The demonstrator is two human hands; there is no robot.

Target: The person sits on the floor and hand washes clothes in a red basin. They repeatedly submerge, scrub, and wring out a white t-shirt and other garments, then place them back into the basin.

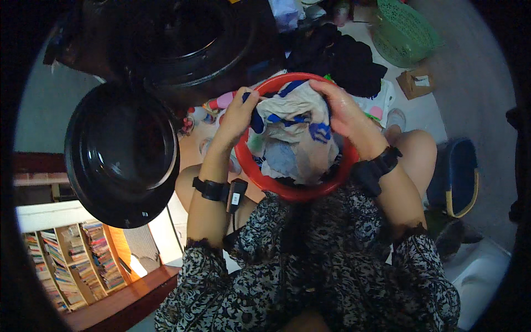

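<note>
A red basin [297, 193] full of laundry sits between my knees. Above it a damp-looking off-white garment with blue patches [290, 117] is spread between my two hands. At the basin's left side my left hand [239, 117] is closed on a dark blue part of the garment, thumb on top. My right hand [342, 110] grips the garment's upper right edge, its fingertips partly hidden by the cloth. Under the garment lie a grey-blue cloth [283, 156] and a beige cloth [318, 159]. The garment's exact kind cannot be made out.
A black front-loading washing machine [243, 69] stands ahead, its round door [119, 149] swung out to the left. Dark clothes [343, 58] lie beyond the basin. A green basket [404, 36], cardboard box [416, 83] and blue bin [454, 177] are on the right; bookshelves [77, 263] lower left.
</note>
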